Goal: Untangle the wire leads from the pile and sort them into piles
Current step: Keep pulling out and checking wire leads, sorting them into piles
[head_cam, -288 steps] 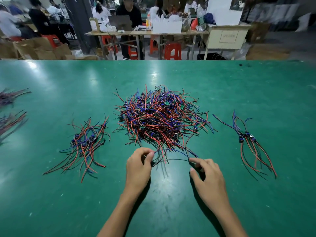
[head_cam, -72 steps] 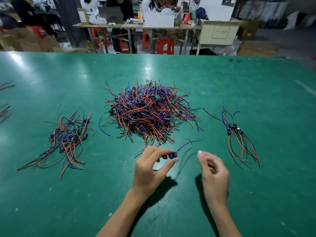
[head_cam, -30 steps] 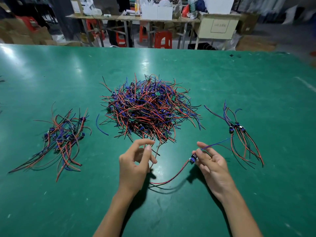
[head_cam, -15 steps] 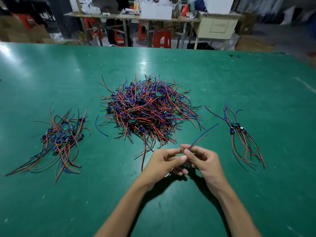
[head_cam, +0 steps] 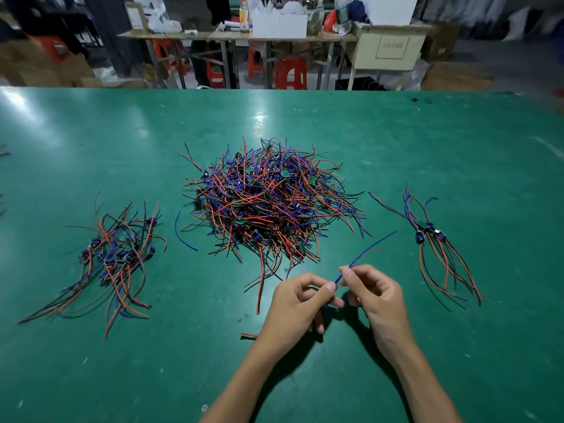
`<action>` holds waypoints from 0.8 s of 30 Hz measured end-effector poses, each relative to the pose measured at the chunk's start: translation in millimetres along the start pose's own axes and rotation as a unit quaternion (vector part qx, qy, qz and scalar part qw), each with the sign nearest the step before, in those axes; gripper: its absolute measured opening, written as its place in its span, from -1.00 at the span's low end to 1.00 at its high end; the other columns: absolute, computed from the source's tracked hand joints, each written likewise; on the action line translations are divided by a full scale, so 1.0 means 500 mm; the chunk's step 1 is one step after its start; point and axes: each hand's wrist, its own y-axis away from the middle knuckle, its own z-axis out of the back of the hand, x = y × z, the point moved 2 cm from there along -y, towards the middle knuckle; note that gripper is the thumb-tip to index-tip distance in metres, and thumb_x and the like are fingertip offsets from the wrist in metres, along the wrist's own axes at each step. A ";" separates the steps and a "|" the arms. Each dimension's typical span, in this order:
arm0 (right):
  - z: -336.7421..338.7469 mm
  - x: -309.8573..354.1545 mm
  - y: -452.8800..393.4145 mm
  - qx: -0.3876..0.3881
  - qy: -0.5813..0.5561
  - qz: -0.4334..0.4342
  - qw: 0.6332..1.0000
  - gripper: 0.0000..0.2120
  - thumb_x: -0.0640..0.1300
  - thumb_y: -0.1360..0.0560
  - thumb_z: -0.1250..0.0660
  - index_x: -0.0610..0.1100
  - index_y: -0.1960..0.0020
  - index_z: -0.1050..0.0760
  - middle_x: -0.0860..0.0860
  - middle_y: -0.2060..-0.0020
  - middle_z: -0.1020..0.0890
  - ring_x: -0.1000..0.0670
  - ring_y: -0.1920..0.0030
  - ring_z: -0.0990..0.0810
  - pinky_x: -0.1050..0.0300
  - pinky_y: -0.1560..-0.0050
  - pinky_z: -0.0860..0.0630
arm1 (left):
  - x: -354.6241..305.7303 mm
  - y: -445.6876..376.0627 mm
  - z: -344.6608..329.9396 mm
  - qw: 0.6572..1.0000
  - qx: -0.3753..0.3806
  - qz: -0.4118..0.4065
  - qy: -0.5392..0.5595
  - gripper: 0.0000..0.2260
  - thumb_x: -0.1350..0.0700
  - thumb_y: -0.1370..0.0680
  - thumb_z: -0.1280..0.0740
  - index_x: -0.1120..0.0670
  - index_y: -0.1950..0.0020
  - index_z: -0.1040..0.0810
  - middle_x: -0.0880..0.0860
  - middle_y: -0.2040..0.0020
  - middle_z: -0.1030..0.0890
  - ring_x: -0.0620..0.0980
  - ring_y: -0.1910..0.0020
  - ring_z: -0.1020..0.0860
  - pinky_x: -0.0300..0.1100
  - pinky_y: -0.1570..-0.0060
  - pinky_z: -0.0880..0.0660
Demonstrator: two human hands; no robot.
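A big tangled pile [head_cam: 268, 199] of red, blue and black wire leads with small green boards lies mid-table. A sorted pile [head_cam: 119, 254] lies to its left and a small sorted bundle [head_cam: 433, 242] to its right. My left hand [head_cam: 299, 303] and my right hand [head_cam: 375, 297] meet in front of the big pile. Both pinch one wire lead [head_cam: 369, 247]; its blue and red ends stick up to the right from my right fingertips. The lead's red and black tail [head_cam: 248, 335] shows left of my left wrist. Its middle is hidden in my fingers.
The green table [head_cam: 457, 148] stretches wide around the piles. A loose blue wire [head_cam: 183, 233] lies left of the big pile. Beyond the far edge stand work tables, red stools [head_cam: 291, 73], cardboard boxes and a person's legs.
Half a second ago my hands had just come together on the lead; now they hold it slightly further apart, the blue end still pointing up right. The piles have not moved.
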 end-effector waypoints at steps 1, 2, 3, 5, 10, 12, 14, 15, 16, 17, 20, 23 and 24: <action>-0.001 -0.001 0.000 -0.004 0.005 0.004 1.000 -0.75 0.05 -0.38 -0.50 -0.15 0.20 -0.63 -0.06 0.35 -0.58 0.05 0.43 -0.39 0.28 0.41 -0.39 | 0.000 0.001 -0.003 1.000 -0.004 0.001 -0.003 -0.84 0.10 -0.64 -0.36 0.20 0.02 -0.58 0.12 0.13 -0.74 0.00 0.57 -0.47 -0.31 0.55 -0.32; 0.000 -0.003 0.000 -0.010 0.009 0.006 1.000 -0.74 0.06 -0.38 -0.51 -0.15 0.22 -0.61 -0.07 0.36 -0.56 0.03 0.42 -0.39 0.27 0.41 -0.38 | 0.000 0.001 -0.004 1.000 -0.008 0.002 -0.005 -0.83 0.10 -0.64 -0.35 0.22 0.02 -0.57 0.12 0.14 -0.74 0.01 0.57 -0.46 -0.31 0.56 -0.32; 0.000 -0.004 0.000 -0.015 0.011 0.006 1.000 -0.73 0.06 -0.37 -0.52 -0.14 0.22 -0.61 -0.09 0.37 -0.53 0.01 0.41 -0.38 0.26 0.41 -0.38 | 0.000 0.001 -0.005 1.000 -0.011 0.003 -0.007 -0.82 0.11 -0.64 -0.35 0.24 0.02 -0.56 0.12 0.14 -0.74 0.01 0.57 -0.46 -0.31 0.56 -0.32; 0.001 -0.005 -0.001 -0.026 0.010 0.001 1.000 -0.75 0.06 -0.35 -0.54 -0.12 0.23 -0.62 -0.11 0.40 -0.51 -0.02 0.40 -0.38 0.24 0.41 -0.38 | -0.001 0.001 -0.006 1.000 -0.016 0.003 -0.007 -0.81 0.12 -0.64 -0.35 0.26 0.01 -0.55 0.13 0.14 -0.74 0.03 0.55 -0.46 -0.30 0.56 -0.32; -0.005 0.002 -0.001 -0.026 0.006 0.007 1.000 -0.81 0.05 -0.34 -0.54 -0.05 0.27 -0.63 -0.02 0.43 -0.51 0.02 0.41 -0.41 0.24 0.40 -0.39 | -0.005 0.003 -0.004 1.000 -0.014 0.001 -0.007 -0.81 0.12 -0.64 -0.35 0.26 0.00 -0.54 0.13 0.14 -0.74 0.03 0.55 -0.47 -0.28 0.54 -0.32; -0.009 0.007 -0.001 -0.024 0.000 0.009 1.000 -0.80 0.03 -0.33 -0.54 -0.07 0.29 -0.63 0.00 0.40 -0.51 0.05 0.42 -0.42 0.27 0.39 -0.39 | -0.005 0.002 -0.002 1.000 -0.010 0.002 -0.006 -0.82 0.13 -0.64 -0.35 0.25 0.01 -0.54 0.13 0.14 -0.74 0.01 0.56 -0.47 -0.29 0.55 -0.31; -0.010 0.010 -0.002 -0.023 -0.006 0.008 1.000 -0.81 -0.01 -0.33 -0.54 -0.10 0.32 -0.62 0.00 0.38 -0.50 0.07 0.43 -0.42 0.29 0.40 -0.39 | -0.006 0.001 0.001 1.000 -0.007 0.004 -0.004 -0.83 0.13 -0.64 -0.34 0.25 0.02 -0.54 0.14 0.14 -0.74 -0.01 0.57 -0.47 -0.29 0.56 -0.29; -0.010 0.011 -0.001 -0.022 -0.011 0.007 1.000 -0.80 -0.03 -0.33 -0.54 -0.11 0.33 -0.61 -0.01 0.38 -0.49 0.07 0.43 -0.42 0.30 0.40 -0.39 | -0.006 0.000 0.001 1.000 -0.005 0.004 -0.002 -0.83 0.14 -0.64 -0.34 0.26 0.02 -0.54 0.14 0.13 -0.74 -0.02 0.57 -0.47 -0.29 0.56 -0.29; -0.009 0.012 -0.001 -0.020 -0.015 0.006 1.000 -0.80 -0.04 -0.34 -0.54 -0.12 0.33 -0.59 -0.01 0.39 -0.48 0.07 0.43 -0.41 0.30 0.40 -0.38 | -0.005 -0.001 0.002 1.000 -0.003 0.005 0.001 -0.83 0.15 -0.64 -0.34 0.26 0.02 -0.53 0.15 0.13 -0.74 -0.03 0.57 -0.48 -0.28 0.56 -0.29; -0.009 0.012 0.000 -0.016 -0.018 0.005 1.000 -0.78 -0.05 -0.35 -0.54 -0.13 0.32 -0.56 -0.01 0.41 -0.47 0.06 0.44 -0.39 0.30 0.41 -0.37 | -0.005 -0.002 0.003 1.000 -0.001 0.006 0.004 -0.84 0.15 -0.64 -0.34 0.25 0.02 -0.53 0.15 0.13 -0.74 -0.03 0.57 -0.48 -0.27 0.55 -0.28; -0.004 0.013 0.001 0.002 -0.028 0.005 1.000 -0.70 -0.03 -0.35 -0.55 -0.19 0.27 -0.49 0.02 0.45 -0.46 0.07 0.43 -0.35 0.30 0.40 -0.34 | -0.005 -0.003 0.006 1.000 0.008 0.009 0.015 -0.86 0.15 -0.63 -0.36 0.21 0.03 -0.57 0.17 0.12 -0.74 -0.03 0.56 -0.48 -0.26 0.54 -0.30; -0.002 0.014 0.000 0.032 -0.029 -0.003 0.999 -0.73 -0.02 -0.37 -0.60 -0.10 0.25 -0.54 0.00 0.41 -0.46 0.05 0.40 -0.35 0.29 0.36 -0.36 | -0.007 -0.002 0.009 0.999 0.021 0.010 0.027 -0.89 0.15 -0.62 -0.37 0.18 0.04 -0.60 0.19 0.11 -0.74 -0.03 0.56 -0.48 -0.27 0.52 -0.33; -0.002 0.013 0.001 0.035 -0.029 -0.006 0.999 -0.76 -0.02 -0.39 -0.58 -0.09 0.25 -0.55 -0.01 0.40 -0.47 0.05 0.39 -0.36 0.28 0.36 -0.37 | -0.007 -0.002 0.011 0.999 0.022 0.011 0.030 -0.88 0.15 -0.62 -0.37 0.20 0.03 -0.59 0.19 0.11 -0.74 -0.03 0.56 -0.48 -0.26 0.51 -0.33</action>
